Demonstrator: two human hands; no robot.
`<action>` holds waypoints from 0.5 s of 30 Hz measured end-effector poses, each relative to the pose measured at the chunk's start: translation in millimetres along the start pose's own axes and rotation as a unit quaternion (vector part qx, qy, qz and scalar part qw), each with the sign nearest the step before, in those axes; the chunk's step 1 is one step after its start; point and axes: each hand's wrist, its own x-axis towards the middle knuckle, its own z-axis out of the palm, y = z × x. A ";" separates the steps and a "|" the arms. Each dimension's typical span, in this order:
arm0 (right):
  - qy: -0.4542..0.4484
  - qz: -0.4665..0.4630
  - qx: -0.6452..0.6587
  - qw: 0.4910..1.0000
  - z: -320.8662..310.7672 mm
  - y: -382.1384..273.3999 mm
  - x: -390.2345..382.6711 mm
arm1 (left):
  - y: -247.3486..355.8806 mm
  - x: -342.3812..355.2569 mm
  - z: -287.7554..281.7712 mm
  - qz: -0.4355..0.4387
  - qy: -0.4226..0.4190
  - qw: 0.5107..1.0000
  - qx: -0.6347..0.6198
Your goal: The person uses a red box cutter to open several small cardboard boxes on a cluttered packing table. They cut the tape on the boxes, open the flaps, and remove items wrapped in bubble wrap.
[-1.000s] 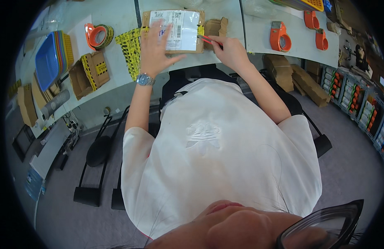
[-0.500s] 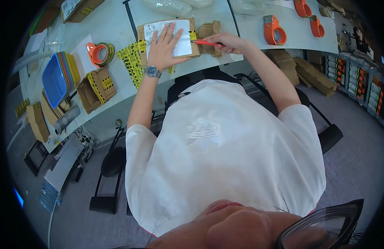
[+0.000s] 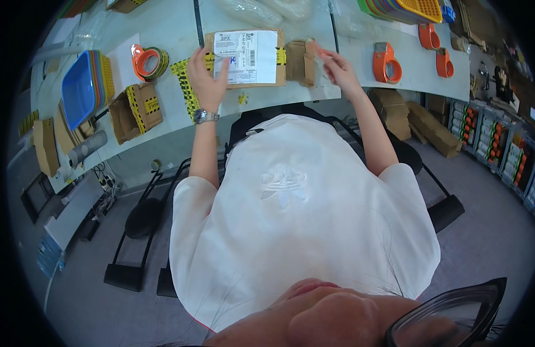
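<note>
- Head view, the only one I have: my left hand (image 3: 206,78) lies on the lower left part of a flat brown cardboard parcel (image 3: 244,58) on the white table (image 3: 360,58), straight in front of me. The fingers are spread and flat on it, a released grip that presses the parcel down and clenches nothing.
- A white shipping label (image 3: 246,48) already covers most of the parcel's top face and looks flat, so I judge the labelling done or nearly so, with perhaps only the smoothing left under my left palm.
- My right hand (image 3: 337,69) is raised just right of the parcel, above a small folded cardboard piece (image 3: 301,59) that lies touching the parcel's right edge. The fingers pinch something thin and pale, maybe a clear film or backing strip; it is too faint to name, so I can only call that grip closed on a thin scrap.
- Strips of yellow and black tape (image 3: 183,78) lie on the table at the parcel's left, partly under my left wrist. Whether the parcel's seams are fully taped I cannot tell.
- Further left sit an orange tape dispenser (image 3: 147,61), an open small box with yellow and black tape (image 3: 134,110) and a stack of blue trays (image 3: 82,89). Right of my hand stands another orange tape dispenser (image 3: 386,63), untouched.
- Left to do, as I read it: get rid of the scrap and move the parcel off.
</note>
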 end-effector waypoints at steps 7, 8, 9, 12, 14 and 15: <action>0.151 -0.115 -0.075 0.979 9.7 6.6 59.6 | -2.0 -12.9 -11.7 -0.238 -0.122 0.953 -0.143; 0.107 -0.113 -0.030 0.987 17.0 4.7 64.5 | 4.3 -14.8 -11.1 -0.215 -0.102 0.964 -0.121; 0.070 -0.085 0.010 0.994 25.5 3.0 66.5 | 10.1 -15.8 -10.8 -0.173 -0.063 0.978 -0.097; 0.033 -0.069 0.011 0.997 57.2 -2.3 67.6 | 26.7 -18.8 -8.7 -0.073 0.022 0.996 -0.035; 0.014 -0.074 0.010 0.997 71.7 -5.2 65.8 | 33.5 -19.5 -8.1 -0.116 -0.002 0.992 -0.049; 0.012 -0.073 0.013 0.997 75.6 -6.3 64.8 | 35.9 -19.0 -8.0 -0.141 -0.014 0.988 -0.056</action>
